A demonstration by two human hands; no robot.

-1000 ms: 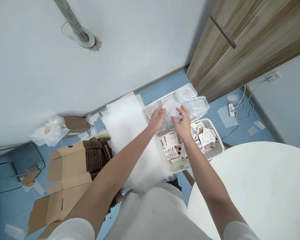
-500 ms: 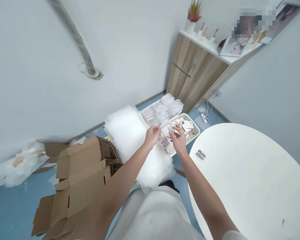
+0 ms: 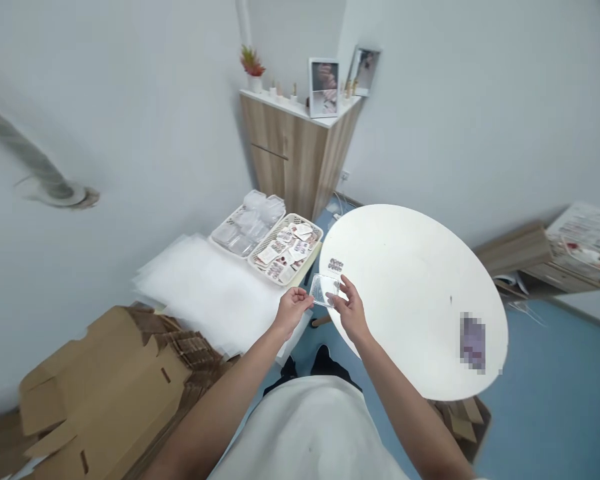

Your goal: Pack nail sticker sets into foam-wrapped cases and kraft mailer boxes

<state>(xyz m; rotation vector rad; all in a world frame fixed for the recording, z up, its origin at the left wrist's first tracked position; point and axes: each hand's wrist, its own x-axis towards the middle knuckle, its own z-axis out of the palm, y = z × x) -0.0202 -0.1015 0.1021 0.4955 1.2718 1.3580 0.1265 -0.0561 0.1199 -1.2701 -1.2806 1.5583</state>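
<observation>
A clear plastic box is held up between my hands near the left edge of the round white table. My left hand pinches its lower left corner between thumb and fingers. On the right side, my right hand grips it with the thumb below and the fingers curled at the far edge. Whether the box's lid is raised I cannot tell. Just beyond it, a card of purplish press-on nails lies on the table.
To the left stand a white basket of clear boxes and a basket of nail cards. White plastic sheets and flattened cardboard boxes are stacked nearer me. The round table is at my right, a wooden cabinet behind.
My view has turned to the right. Both hands have moved from over the basket of nail cards to the table's edge, with the clear box between them.
</observation>
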